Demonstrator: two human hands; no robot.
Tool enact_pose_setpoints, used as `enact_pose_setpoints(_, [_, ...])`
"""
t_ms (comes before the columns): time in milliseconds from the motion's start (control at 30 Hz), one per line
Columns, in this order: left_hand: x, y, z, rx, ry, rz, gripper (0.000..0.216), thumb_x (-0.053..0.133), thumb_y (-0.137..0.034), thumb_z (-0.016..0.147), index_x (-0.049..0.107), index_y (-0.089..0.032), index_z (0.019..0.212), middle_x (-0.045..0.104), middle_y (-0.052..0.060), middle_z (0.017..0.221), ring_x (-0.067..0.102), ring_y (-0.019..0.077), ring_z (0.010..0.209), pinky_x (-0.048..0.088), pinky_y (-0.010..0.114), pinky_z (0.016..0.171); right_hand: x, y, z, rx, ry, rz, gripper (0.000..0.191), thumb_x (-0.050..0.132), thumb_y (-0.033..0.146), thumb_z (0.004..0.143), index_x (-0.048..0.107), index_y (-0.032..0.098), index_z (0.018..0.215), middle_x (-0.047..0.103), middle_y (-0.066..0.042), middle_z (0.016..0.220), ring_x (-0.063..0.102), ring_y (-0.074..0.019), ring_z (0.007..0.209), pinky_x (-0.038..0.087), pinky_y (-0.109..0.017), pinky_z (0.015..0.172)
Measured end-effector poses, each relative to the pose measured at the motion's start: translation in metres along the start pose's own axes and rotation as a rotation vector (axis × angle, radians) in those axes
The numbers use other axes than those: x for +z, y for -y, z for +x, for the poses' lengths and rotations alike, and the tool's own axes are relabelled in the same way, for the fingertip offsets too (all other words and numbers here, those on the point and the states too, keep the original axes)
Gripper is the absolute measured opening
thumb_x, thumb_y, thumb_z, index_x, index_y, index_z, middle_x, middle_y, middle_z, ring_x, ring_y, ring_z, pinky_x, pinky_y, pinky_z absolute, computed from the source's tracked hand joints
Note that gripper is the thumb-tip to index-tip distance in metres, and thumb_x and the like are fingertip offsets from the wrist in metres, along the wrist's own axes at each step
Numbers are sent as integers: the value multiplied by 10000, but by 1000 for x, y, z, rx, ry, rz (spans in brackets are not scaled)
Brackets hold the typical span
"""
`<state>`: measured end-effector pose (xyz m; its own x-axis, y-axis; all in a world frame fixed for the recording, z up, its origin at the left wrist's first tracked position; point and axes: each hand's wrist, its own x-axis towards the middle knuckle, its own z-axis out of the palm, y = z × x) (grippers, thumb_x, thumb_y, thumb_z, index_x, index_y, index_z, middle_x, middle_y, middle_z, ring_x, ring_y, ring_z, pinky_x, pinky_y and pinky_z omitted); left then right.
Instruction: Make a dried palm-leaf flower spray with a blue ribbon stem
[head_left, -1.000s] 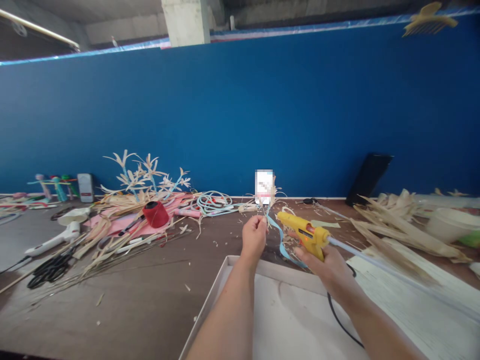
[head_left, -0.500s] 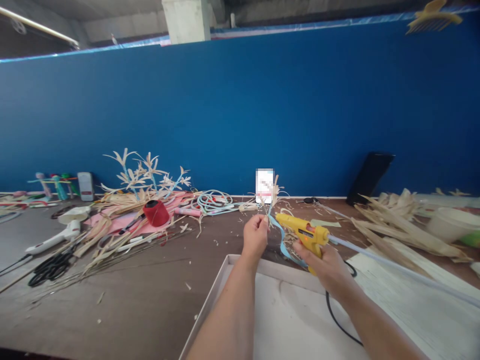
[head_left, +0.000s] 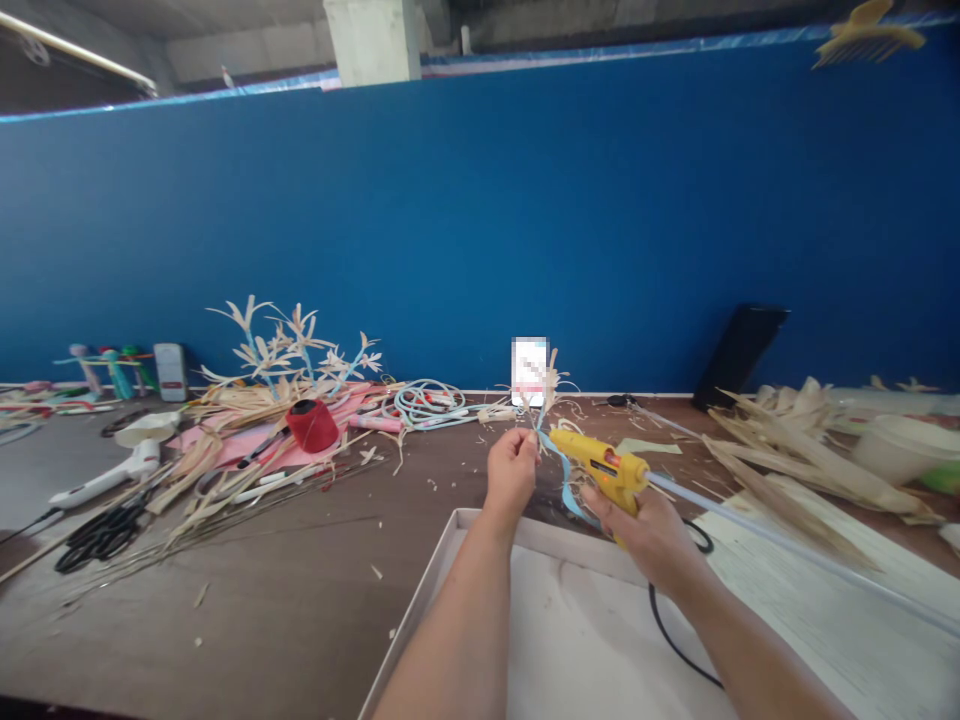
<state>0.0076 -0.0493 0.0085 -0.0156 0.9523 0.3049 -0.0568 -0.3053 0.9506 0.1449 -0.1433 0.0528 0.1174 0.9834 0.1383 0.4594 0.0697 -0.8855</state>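
My left hand (head_left: 514, 465) pinches the stem of a husk flower (head_left: 551, 383), whose pale petals stand up above the fingers. From the stem a light blue ribbon (head_left: 570, 492) trails down toward my right hand. My right hand (head_left: 645, 525) is wrapped round the handle of a yellow glue gun (head_left: 600, 465), with a long clear glue stick (head_left: 750, 522) running out of its back. The nozzle points left, close to the stem at my left fingertips; I cannot tell whether it touches. Below my wrists lies a shallow white box lid (head_left: 585, 640).
To the left are finished husk flowers (head_left: 292, 350), a red thread spool (head_left: 313, 427), black scissors (head_left: 101, 535) and a white heat tool (head_left: 112, 478). Dried husks (head_left: 817, 450) pile up at right. A lit phone (head_left: 530, 370) leans on the blue partition (head_left: 480, 220).
The glue gun in my right hand has shifted slightly left, its nozzle nearer the stem. My left hand has stayed nearly still.
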Motion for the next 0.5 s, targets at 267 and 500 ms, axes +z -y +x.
enact_pose_setpoints(267, [0,2,2,13,-3,2,255,454,-342,781,504,-159,611,456,-31,523,381,80,498,292,204,499,13,-7,-1,-16,-121,41,310,557,499,701,561,196,633,483,6,464,548,-211,620,444,-342,614])
enact_pose_setpoints(500, [1,2,1,-3,6,-17,240,459,-342,773,513,-158,629,458,-29,528,385,80,497,297,201,496,14,-5,-2,14,-103,49,352,560,518,680,607,176,751,540,-6,539,531,-190,603,427,-308,541])
